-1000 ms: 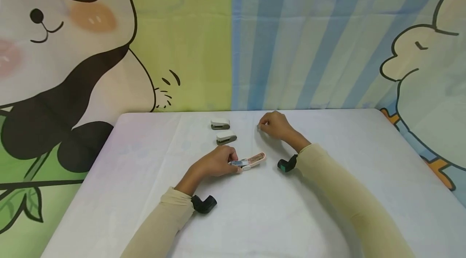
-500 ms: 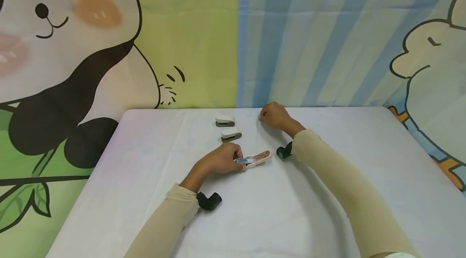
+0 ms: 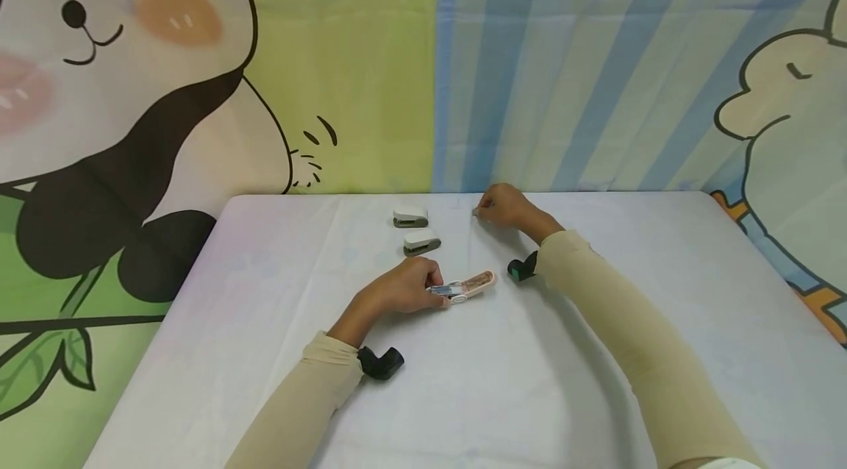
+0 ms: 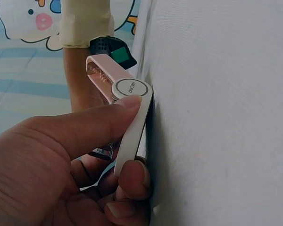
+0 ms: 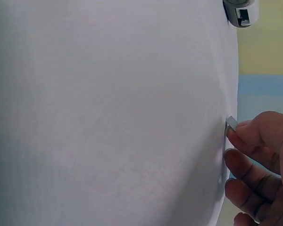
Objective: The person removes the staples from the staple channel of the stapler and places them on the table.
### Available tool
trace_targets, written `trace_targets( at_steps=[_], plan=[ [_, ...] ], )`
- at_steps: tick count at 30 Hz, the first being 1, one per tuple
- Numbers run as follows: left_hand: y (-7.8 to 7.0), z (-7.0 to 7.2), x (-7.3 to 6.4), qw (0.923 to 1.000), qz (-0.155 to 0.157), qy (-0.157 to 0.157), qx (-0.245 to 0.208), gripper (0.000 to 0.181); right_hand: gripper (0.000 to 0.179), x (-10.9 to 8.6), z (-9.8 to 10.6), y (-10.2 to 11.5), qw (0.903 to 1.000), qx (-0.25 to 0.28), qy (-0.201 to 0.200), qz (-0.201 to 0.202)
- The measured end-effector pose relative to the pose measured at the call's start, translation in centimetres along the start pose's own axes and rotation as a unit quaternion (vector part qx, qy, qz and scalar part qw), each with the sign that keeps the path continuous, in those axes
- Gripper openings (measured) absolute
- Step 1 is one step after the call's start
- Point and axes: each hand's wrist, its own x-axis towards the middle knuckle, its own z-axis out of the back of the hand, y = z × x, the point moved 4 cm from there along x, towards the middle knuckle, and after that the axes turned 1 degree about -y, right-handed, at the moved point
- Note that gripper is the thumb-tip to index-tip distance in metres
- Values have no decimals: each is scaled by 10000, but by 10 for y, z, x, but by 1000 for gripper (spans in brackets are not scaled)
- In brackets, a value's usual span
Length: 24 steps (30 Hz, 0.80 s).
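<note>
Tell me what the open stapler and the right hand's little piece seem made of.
Open stapler: probably smooth, satin plastic, by its evenly coloured pink and white shell; its silvery inner track may be metal. Little piece in the right hand: grey with slight sheen, possibly metal, but too small to be sure.

Two white-and-gray staplers (image 3: pixel 421 240) and one pink-and-white stapler (image 3: pixel 478 282) make a total of three. The right wrist view shows one small silver strip (image 5: pixel 231 123). One left hand (image 3: pixel 404 287) and one right hand (image 3: pixel 506 206) give a count of two. Beige sleeves (image 3: pixel 298 395) number two; black wrist cameras (image 3: pixel 380 364) number two. There is one white-covered table (image 3: pixel 476 395). In the head view, one printed panda (image 3: pixel 148 109) and one printed pale animal (image 3: pixel 801 175) make two large cartoon figures.
</note>
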Motion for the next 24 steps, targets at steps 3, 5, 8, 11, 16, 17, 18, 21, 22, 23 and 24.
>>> trace_targets(
  at_steps=[3, 5, 8, 11, 16, 17, 18, 21, 22, 23, 24],
  plan=[
    [0, 0, 0, 10000, -13, -8, 21, 19, 19, 0, 0, -4, 9998, 23, 29, -208],
    [0, 0, 0, 10000, -40, -19, 39, 19, 18, -1, 0, -7, 9995, 6, 37, -300],
    [0, -1, 1, 10000, -58, -17, 54, 19, 17, -4, 2, -9, 9995, -40, 33, -326],
    [-1, -2, 1, 10000, -58, 5, 60, 19, 16, -8, 4, -11, 9996, -60, 24, -275],
    [-1, -2, 1, 10000, -6, 0, 82, 19, 14, -18, 8, -10, 10000, 12, -3, 29],
    [-1, -2, 1, 10000, 9, -6, 87, 19, 14, -20, 9, -9, 9999, 51, 13, 122],
    [-1, -1, 1, 10000, 23, -7, 87, 19, 15, -23, 10, -8, 9997, 86, 46, 220],
    [-1, -1, 0, 9999, 49, 3, 91, 19, 19, -32, 12, -2, 9982, 159, 164, 549],
    [0, 0, 0, 9999, 56, 9, 98, 19, 20, -35, 12, 0, 9974, 169, 193, 677],
    [0, 0, 0, 9999, 59, 4, 95, 19, 22, -39, 13, 4, 9962, 201, 228, 819],
    [0, 1, 0, 9999, 61, 1, 97, 20, 23, -42, 13, 7, 9948, 245, 275, 953]
  ],
)
